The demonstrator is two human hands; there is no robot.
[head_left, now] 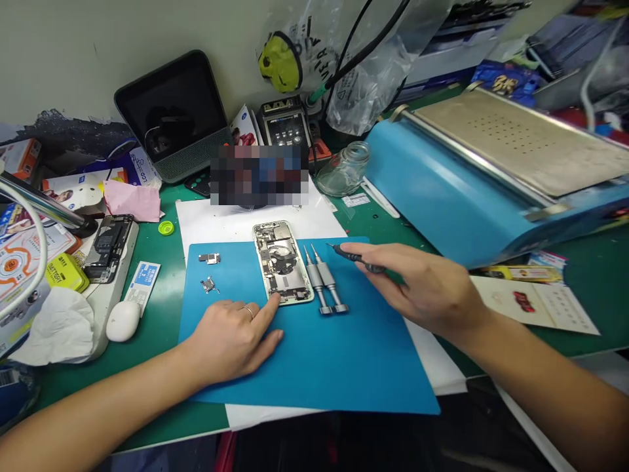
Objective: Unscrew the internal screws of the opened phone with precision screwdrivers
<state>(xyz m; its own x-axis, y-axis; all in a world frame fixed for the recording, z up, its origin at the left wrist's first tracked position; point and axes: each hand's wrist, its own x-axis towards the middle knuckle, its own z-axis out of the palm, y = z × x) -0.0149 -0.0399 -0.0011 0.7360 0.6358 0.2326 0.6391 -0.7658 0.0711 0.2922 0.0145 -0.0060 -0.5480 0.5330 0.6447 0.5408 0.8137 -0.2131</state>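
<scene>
On a blue mat [344, 367] lies an opened phone [282, 262], its inner parts showing. My left hand [236, 341] rests on the mat with the index fingertip at the phone's lower edge; the thumb is apart and nothing is held. My right hand [417, 282] is closed around a slim black screwdriver [356, 257], its thin tip pointing left above the mat. Between the phone and that hand lie two silver screwdrivers [319, 278], side by side. Left of the phone are a small metal-shielded part [209, 258] and another small metal piece [209, 284].
A large blue machine with a metal plate [442, 177] takes up the right side. At the back stand a dark-screened display [171, 111] and a glass jar [346, 170]. To the left are another opened phone [109, 249], a white rounded case [123, 321] and a crumpled tissue [61, 328].
</scene>
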